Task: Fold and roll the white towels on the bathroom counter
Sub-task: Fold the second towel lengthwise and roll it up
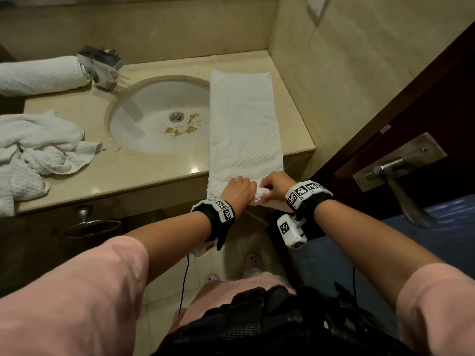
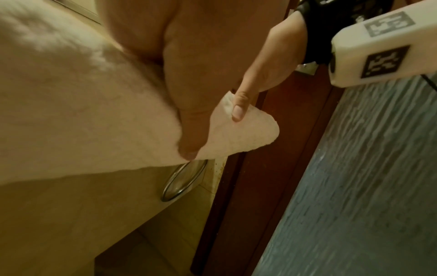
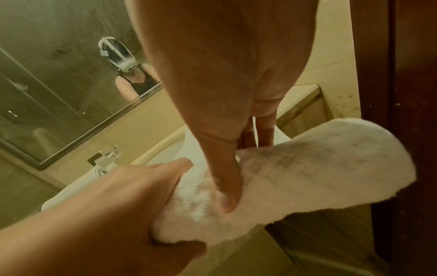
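A beige stone counter [image 1: 159, 173] holds a sink [image 1: 154, 116]. The folded towel [image 1: 244, 119] lies along its right side; left hand [image 1: 237, 188] and right hand [image 1: 276, 185] pinch its near end.

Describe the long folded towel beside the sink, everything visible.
The folded towel is white with a waffle-like texture, laid flat as a long narrow strip on the counter right of the sink, its left edge overlapping the basin rim. Its near end hangs past the counter's front edge, where the left hand and right hand grip it.
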